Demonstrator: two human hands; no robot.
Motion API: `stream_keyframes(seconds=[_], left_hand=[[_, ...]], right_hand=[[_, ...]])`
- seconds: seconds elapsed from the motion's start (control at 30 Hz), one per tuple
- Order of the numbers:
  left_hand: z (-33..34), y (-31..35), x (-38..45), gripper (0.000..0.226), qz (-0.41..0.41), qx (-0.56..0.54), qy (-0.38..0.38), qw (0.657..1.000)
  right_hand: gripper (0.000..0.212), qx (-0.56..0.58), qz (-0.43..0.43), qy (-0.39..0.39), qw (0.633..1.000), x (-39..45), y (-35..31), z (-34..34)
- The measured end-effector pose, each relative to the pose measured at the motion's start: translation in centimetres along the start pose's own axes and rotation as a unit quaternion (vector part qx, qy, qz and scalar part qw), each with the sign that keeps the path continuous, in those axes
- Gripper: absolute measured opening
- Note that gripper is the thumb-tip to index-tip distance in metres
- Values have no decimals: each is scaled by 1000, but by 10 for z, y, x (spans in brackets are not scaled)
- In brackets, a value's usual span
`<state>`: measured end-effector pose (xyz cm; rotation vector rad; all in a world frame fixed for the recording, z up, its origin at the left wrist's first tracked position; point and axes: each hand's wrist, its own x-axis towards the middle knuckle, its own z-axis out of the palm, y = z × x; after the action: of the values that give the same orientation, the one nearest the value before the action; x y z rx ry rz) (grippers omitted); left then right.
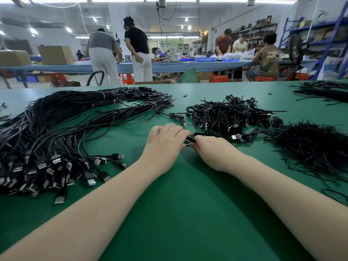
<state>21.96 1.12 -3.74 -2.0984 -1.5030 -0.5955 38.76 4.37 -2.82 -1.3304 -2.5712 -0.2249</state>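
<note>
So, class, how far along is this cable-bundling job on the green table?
Done: a heap of coiled black USB cables lies beyond the hands. In hand: the left hand and right hand grip one black cable between them. Left: the much larger spread of uncoiled black USB cables, plus a pile of thin black ties.

left hand [165,142] + right hand [211,149]: grip black cable [190,138] | green table [188,213]

There are two hands [165,142] [212,150], four heaps of black cables [47,138] [226,117] [310,147] [323,89], five people [102,53] [138,51] [223,43] [239,45] [268,57] beyond, two cardboard boxes [55,54] [13,58].
</note>
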Motion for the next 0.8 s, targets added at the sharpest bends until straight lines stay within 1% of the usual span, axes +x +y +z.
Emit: stream_keyframes(seconds=[0.07, 0.13, 0.17, 0.23, 0.27, 0.3, 0.37, 0.43, 0.5, 0.53, 0.6, 0.63, 0.7, 0.73, 0.8], left_hand=[[2, -5, 0, 35, 31, 15, -22, 999], [0, -7, 2, 37, 62, 38, -36, 997], [-1, -7, 3, 37, 74, 46, -56, 995], [-3, -7, 5, 33, 71, 59, -90, 992], [-4, -7, 5, 31, 61, 64, -101, 991], [-5, -6, 5, 29, 51, 64, -111, 990], [-6, -4, 4, 25, 33, 46, -122, 991], [-8, -1, 1, 19, 11, 17, -123, 992], [-9, 2, 2, 19, -8, -10, -129, 992], [-10, 3, 3, 22, -25, -42, -142, 989], [-12, 4, 7, 30, -59, -121, -181, 974], [-12, 5, 7, 32, -68, -141, -189, 969], [-10, 8, 3, 31, -73, -130, -172, 974], [-7, 8, -1, 29, -76, -118, -155, 978], [-2, 6, -6, 26, -95, -120, -131, 979]], right_hand=[[32, 31, -6, -38, 999, 1, -1, -3], [35, 75, 4, -73, 994, 3, 2, -8], [36, 88, 7, -85, 992, 4, 3, -9], [38, 96, 5, -97, 991, 5, 1, -10], [38, 81, -1, -101, 992, 5, 0, -11], [38, 41, -17, -96, 994, 6, -1, -12], [33, -98, -82, -50, 991, 10, 0, -16], [26, -210, -152, 7, 966, 12, 0, -20], [20, -280, -203, 31, 938, 12, 1, -28], [18, -313, -214, 37, 925, 10, 2, -33], [21, -361, -225, 46, 904, 7, 3, -42], [23, -379, -229, 41, 896, 6, 3, -45], [24, -397, -206, 4, 894, 3, -1, -50], [26, -394, -169, -26, 903, 1, -3, -53], [42, -350, -58, -84, 931, -2, -2, -67]])
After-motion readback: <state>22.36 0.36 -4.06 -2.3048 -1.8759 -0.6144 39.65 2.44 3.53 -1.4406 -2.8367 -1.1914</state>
